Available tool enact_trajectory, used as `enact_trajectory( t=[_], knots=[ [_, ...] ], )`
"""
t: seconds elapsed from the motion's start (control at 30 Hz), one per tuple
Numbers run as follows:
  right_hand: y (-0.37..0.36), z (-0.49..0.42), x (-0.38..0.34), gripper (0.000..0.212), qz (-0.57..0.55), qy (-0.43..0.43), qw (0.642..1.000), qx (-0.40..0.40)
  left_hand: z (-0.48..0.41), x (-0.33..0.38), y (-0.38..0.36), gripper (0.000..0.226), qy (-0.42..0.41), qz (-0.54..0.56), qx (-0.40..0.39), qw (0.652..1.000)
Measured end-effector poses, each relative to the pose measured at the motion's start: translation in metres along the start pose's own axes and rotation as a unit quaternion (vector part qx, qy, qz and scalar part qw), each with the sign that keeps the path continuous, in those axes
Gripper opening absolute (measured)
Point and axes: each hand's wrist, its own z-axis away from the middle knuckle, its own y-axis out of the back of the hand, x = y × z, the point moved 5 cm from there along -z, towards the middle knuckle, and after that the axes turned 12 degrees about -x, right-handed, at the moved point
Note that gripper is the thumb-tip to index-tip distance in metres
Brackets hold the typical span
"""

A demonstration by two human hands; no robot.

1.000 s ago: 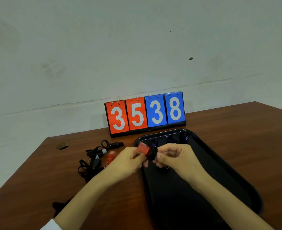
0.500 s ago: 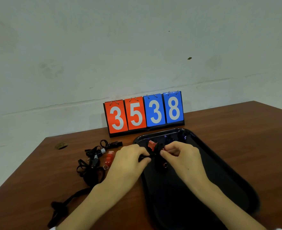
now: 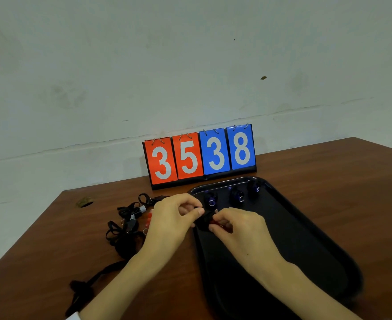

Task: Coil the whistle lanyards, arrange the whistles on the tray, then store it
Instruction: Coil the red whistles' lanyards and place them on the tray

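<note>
Lowered to the glossy black plastic tray since a second ago: red whistle in coiled black lanyard, pinched by left hand and right hand. Done: three dark coiled whistles at far end. Left: tangled black lanyards beside tray, storing.

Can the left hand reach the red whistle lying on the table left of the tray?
Probably yes: the red whistle lies right beside the left hand, with nothing between. The hand must first release the coiled whistle it pinches.

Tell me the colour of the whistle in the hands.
The whistle is red, best seen in the head view.
</note>
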Motion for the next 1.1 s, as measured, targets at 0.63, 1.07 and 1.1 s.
enact_trajectory(
  t=[0.63, 1.07, 1.1],
  knots=[
    [-0.018, -0.001, 0.001, 0.006, 0.100, 0.030, 0.993, -0.054, 0.002, 0.010, -0.024, 0.025, -0.037, -0.299, -0.101, 0.948],
    [-0.010, -0.004, 0.009, 0.015, -0.005, -0.049, 0.994, -0.098, 0.004, -0.006, -0.016, 0.034, -0.011, 0.068, -0.035, 0.997],
    [-0.007, -0.005, 0.010, 0.014, -0.018, -0.054, 0.995, -0.086, 0.001, -0.013, -0.013, 0.032, 0.039, 0.169, -0.041, 0.984]
  ],
)
